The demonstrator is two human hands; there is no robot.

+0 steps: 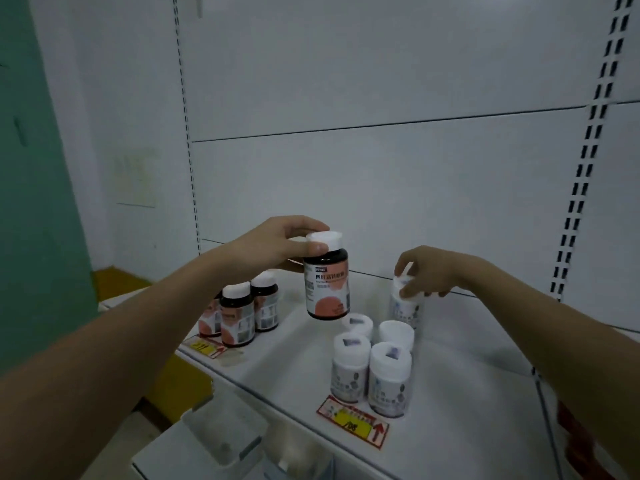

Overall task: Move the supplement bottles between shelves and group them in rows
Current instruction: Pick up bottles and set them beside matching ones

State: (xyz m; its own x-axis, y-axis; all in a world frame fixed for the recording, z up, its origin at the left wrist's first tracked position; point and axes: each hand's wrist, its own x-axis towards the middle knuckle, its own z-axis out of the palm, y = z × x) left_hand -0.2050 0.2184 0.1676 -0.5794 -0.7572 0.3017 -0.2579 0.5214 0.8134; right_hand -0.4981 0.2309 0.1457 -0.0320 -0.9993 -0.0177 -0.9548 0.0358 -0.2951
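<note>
White bottles beside dark bottles

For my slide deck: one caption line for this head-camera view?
Left hand lifts a dark white-capped supplement bottle above the white shelf while right hand grips a white bottle.

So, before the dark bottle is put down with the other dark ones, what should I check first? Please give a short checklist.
1. Left hand grips the dark bottle near its cap: ok.
2. That bottle is upright: slightly tilted, not ok.
3. Free shelf space to the right of the dark group: ok.
4. Right hand holds the white bottle at its cap: ok.
5. The white bottle rests on the shelf: cannot tell.
6. The four white bottles in front stand upright: ok.
</note>
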